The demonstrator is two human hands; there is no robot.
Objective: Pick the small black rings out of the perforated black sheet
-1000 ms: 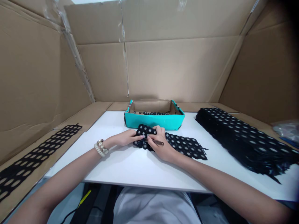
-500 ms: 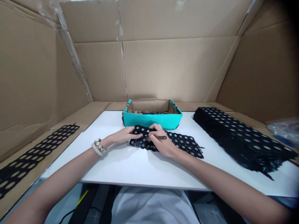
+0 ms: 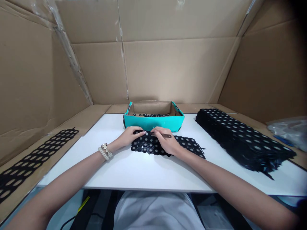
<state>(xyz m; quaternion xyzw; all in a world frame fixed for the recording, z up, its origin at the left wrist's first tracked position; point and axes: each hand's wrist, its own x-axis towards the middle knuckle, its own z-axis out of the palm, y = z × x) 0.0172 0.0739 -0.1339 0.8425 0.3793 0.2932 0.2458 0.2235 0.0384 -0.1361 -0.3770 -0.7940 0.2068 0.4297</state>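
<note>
A black sheet (image 3: 189, 145) with rows of round pale spots lies across the white table in front of me. My left hand (image 3: 130, 135) grips its far left edge, thumb on top and fingers curled at the back. In a pen-like pinch, my right hand (image 3: 165, 140) holds slim brown tweezers (image 3: 167, 135) with a hole near the handle end. Their tip is over the sheet's upper left part, close to my left thumb. Shiny dark rings (image 3: 145, 149) show along the near left side. My right hand covers the sheet's middle.
Behind the sheet stands a teal-fronted cardboard box (image 3: 153, 122) with black rings (image 3: 155, 115) inside. A thick stack of spotted black sheets (image 3: 240, 140) sits at right, near a clear plastic bag (image 3: 290, 132). At left lies a holed black sheet (image 3: 35, 156). Cardboard walls (image 3: 172, 70) surround the table.
My left hand has shifted to the far edge, uncovering more of the sheet's left part. The tweezers' tip has moved toward the far edge. The whole view has shifted slightly.
</note>
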